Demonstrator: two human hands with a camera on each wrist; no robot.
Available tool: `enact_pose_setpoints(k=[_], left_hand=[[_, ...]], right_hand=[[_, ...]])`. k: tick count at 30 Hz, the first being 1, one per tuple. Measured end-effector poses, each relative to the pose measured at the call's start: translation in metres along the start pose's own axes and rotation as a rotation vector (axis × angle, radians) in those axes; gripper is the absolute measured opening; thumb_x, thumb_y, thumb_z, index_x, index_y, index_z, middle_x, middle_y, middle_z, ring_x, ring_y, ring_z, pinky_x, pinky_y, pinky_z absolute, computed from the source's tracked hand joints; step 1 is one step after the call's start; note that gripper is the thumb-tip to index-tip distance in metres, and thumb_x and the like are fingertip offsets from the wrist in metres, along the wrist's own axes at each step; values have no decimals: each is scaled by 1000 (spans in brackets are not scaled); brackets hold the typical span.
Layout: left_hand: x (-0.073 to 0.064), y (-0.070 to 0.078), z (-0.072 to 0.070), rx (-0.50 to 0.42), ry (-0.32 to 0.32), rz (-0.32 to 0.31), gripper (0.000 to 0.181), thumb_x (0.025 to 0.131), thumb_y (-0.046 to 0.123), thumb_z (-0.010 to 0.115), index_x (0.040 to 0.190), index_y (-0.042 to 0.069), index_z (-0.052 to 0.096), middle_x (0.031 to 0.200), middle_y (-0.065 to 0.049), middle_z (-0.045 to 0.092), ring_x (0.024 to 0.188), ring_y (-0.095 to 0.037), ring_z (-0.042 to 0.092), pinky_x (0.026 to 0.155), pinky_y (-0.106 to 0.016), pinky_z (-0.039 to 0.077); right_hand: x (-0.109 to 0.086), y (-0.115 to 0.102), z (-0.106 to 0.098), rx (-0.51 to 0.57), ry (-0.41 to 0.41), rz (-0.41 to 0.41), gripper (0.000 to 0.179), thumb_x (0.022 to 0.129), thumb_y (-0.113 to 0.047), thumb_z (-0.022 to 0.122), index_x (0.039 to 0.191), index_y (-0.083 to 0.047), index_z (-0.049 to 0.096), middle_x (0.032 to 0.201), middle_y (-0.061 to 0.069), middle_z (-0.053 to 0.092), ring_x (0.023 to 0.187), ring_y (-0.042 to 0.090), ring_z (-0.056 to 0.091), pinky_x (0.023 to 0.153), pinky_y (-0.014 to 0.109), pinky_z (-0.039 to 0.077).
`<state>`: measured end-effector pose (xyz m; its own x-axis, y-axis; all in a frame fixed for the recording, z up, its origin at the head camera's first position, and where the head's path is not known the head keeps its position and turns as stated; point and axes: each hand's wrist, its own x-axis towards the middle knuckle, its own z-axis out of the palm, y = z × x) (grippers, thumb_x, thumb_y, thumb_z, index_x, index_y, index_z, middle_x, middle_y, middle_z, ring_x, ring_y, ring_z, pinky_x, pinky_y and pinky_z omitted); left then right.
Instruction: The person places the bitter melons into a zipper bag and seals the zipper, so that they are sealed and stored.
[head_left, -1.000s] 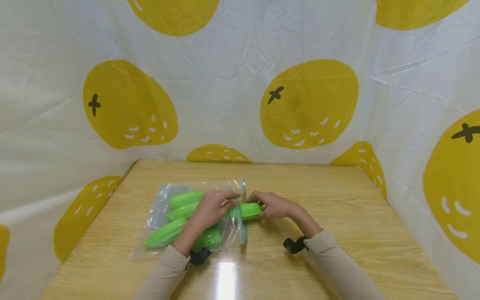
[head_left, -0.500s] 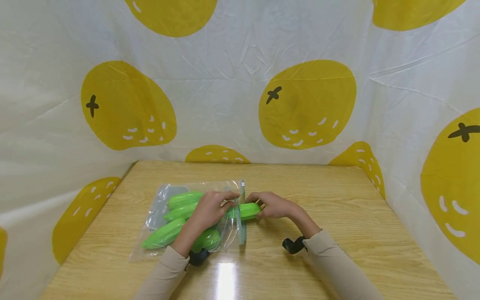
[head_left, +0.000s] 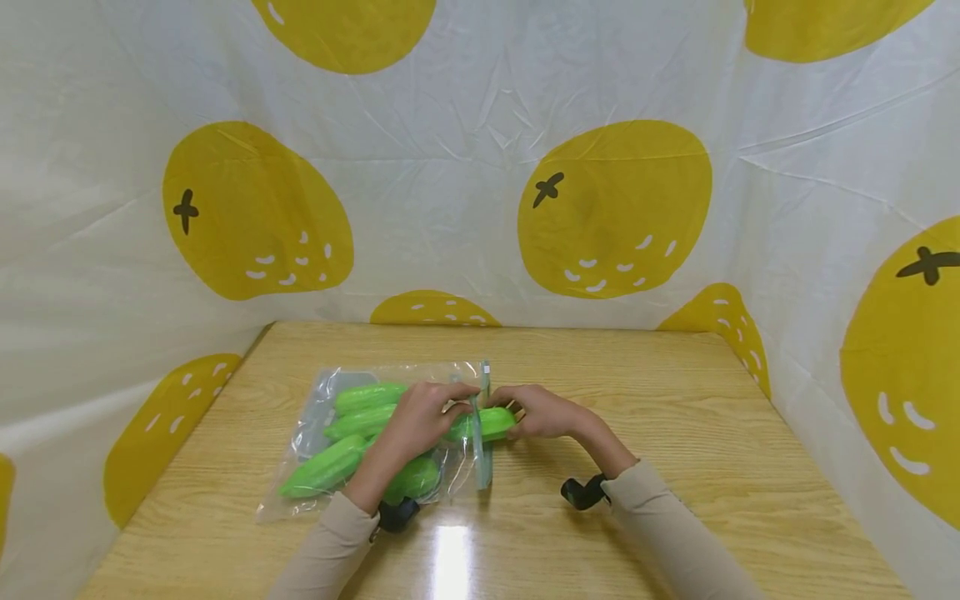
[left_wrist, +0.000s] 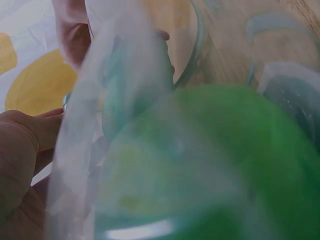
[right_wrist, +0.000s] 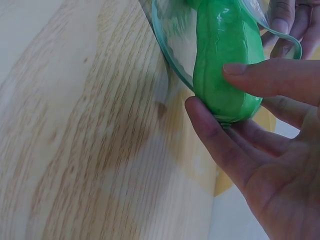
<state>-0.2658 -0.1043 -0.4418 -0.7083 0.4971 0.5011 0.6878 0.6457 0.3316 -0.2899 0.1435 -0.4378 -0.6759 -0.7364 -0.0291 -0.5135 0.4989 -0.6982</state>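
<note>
A clear zip bag lies on the table with its mouth facing right, several green cucumbers inside. My left hand reaches across the bag and pinches the upper edge of its mouth, lifting it. With my right hand I hold the blunt end of another cucumber, thumb on one side and fingers on the other. That cucumber passes through the bag's mouth, its far part inside and its near end outside. In the left wrist view, bag plastic and a green cucumber fill most of the picture.
The wooden table extends to the right of the bag and in front of it. A white curtain with yellow fruit prints hangs behind and along both sides. Black wrist cameras sit under both sleeves.
My right hand has moved slightly left, sliding the cucumber a little deeper into the bag. The left hand keeps its hold on the bag's edge. The lower-left cucumber has shifted slightly left.
</note>
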Motion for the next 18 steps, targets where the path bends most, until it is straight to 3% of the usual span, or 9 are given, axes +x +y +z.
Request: enact_pose_setpoints(k=[11,18], left_hand=[[0,1,-1,-13,-1,-6,26,90,17,80,115,15,80,110,1,81,87,-15,78,75,-32,62],[0,1,0,-12,6,-4,26,90,16,80,115,16,80,108,1,81,85,-14,78,71,-29,60]], right_hand=[[4,-8,4,27,1,-16,50,87,5,72,136,0,62,131,16,68,119,31,65,102,48,56],[10,-6,11,39,7,-19,47,85,5,71,131,0,64,126,15,69,115,36,68,96,48,59]])
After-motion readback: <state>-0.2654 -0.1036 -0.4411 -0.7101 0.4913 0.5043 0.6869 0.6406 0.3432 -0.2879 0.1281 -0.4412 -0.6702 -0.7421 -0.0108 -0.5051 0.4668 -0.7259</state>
